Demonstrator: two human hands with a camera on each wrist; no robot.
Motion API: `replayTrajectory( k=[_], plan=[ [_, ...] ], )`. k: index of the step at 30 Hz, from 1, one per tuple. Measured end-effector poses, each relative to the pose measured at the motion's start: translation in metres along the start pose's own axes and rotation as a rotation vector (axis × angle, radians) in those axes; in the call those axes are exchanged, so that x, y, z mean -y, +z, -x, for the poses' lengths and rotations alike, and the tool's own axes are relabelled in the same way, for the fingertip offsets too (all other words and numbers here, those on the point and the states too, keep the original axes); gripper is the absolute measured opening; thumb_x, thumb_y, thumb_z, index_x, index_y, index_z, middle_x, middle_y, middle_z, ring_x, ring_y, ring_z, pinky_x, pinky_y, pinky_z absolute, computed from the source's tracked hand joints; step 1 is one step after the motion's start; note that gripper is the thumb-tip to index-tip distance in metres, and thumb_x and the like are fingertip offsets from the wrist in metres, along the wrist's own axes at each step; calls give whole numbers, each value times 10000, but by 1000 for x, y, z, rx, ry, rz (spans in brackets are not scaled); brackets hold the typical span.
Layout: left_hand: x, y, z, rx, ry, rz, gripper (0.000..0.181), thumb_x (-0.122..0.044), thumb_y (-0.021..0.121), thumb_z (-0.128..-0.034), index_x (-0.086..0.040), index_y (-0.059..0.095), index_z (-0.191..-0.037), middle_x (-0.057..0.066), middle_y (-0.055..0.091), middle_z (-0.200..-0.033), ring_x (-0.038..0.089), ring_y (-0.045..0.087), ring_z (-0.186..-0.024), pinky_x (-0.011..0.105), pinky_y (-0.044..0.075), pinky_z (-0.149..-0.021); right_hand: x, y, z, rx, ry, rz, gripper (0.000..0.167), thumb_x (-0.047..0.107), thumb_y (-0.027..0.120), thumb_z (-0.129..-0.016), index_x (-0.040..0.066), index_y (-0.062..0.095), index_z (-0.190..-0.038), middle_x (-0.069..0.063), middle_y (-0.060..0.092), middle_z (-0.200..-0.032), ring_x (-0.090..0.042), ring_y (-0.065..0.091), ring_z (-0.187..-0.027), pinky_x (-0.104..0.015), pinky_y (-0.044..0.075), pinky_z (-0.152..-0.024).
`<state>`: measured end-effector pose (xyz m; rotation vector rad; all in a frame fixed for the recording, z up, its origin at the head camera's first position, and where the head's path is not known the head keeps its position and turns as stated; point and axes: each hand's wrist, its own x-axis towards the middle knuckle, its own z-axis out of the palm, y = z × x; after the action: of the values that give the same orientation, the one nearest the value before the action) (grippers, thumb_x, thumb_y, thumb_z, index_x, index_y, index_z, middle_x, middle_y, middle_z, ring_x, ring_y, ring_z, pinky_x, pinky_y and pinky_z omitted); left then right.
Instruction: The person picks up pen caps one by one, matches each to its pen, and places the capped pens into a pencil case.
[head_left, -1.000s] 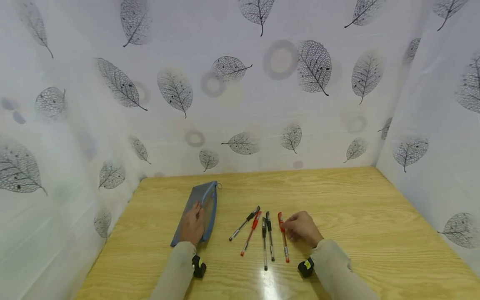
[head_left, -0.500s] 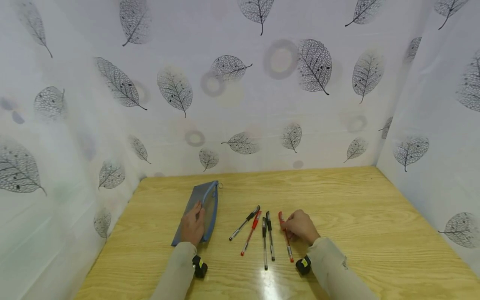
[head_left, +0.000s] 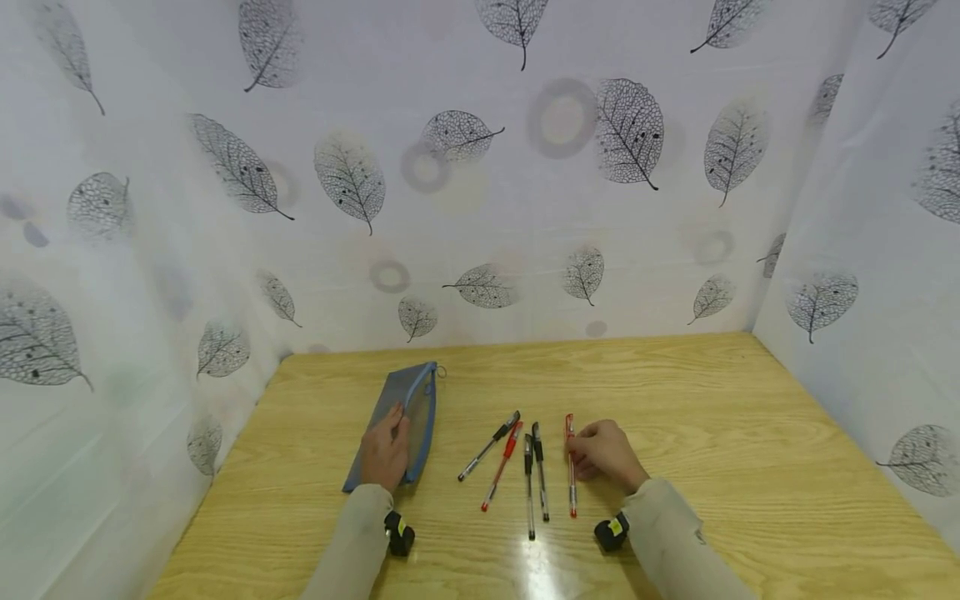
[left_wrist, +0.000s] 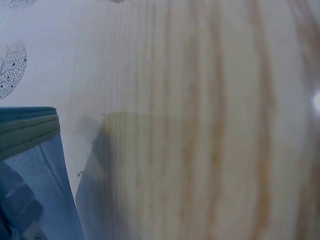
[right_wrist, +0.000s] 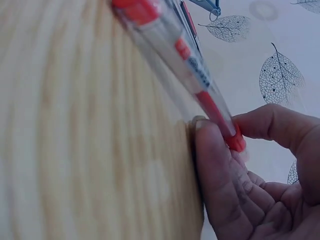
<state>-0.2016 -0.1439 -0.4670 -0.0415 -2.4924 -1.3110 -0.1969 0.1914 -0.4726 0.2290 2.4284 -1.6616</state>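
A blue mesh pouch (head_left: 381, 408) lies on the left, its zipped side parted. My left hand (head_left: 386, 452) grips its near part; in the left wrist view, fingers show dimly through the mesh (left_wrist: 55, 185). On the right, my right hand (head_left: 606, 454) pinches a red pen (head_left: 573, 492) between thumb and forefinger. The right wrist view has this pen (right_wrist: 185, 65) slanting up from the fingertips of the hand (right_wrist: 265, 185), close to the wood. Left of it are two black pens (head_left: 542, 481) (head_left: 529, 487), another red pen (head_left: 501, 471) and a slanted black pen (head_left: 489, 446).
The wooden table (head_left: 675, 383) meets a pale leaf-patterned sheet (head_left: 525, 208) at the back and both sides. A small ring (head_left: 441, 372) hangs at the pouch's far corner. Each wrist wears a small black device (head_left: 400, 533).
The red pen under my right hand has swung and shifted slightly away from me, now lying nearly straight. My right hand moved a little with it. My left hand and the pouch look almost still.
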Motion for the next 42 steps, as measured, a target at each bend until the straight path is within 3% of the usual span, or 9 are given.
replayTrajectory(
  k=[4,8,15,22,42],
  plan=[
    [0,0,0,10,-5,11,374,-87,483,-1003,118,494,-1316,239,492,-1366,397,453,-1278,502,373,-1058,-4,-1,-3,19,21,-67,165,43,624,-883,-113,634,-937,-127,643,-696,-179,625,-528,-336,572,-510],
    [-1,1,0,10,-6,11,373,-86,488,-1002,114,496,-1317,237,493,-1366,394,455,-1277,500,377,-1055,-3,-3,-1,42,35,-120,274,14,610,-878,-159,569,-1087,-143,649,-781,-179,630,-594,-354,583,-553],
    [-1,1,0,6,-1,-4,372,-85,491,-1001,118,499,-1313,239,499,-1358,395,464,-1269,500,383,-1050,0,-9,6,141,11,-213,380,-9,595,-887,-199,486,-1199,-158,651,-879,-164,641,-671,-354,592,-637],
    [-2,2,0,-5,-5,-14,373,-89,496,-999,110,506,-1314,229,503,-1358,395,471,-1262,508,386,-1045,-1,-13,8,202,-52,-223,380,-18,602,-893,-201,493,-1208,-148,663,-922,-164,639,-722,-339,585,-670],
    [0,4,1,-38,27,-12,358,-77,503,-986,125,532,-1280,242,527,-1327,406,501,-1231,510,396,-1035,3,-6,3,233,-72,-283,406,26,589,-927,-204,461,-1235,-162,653,-972,-180,648,-792,-373,583,-744]
  ],
)
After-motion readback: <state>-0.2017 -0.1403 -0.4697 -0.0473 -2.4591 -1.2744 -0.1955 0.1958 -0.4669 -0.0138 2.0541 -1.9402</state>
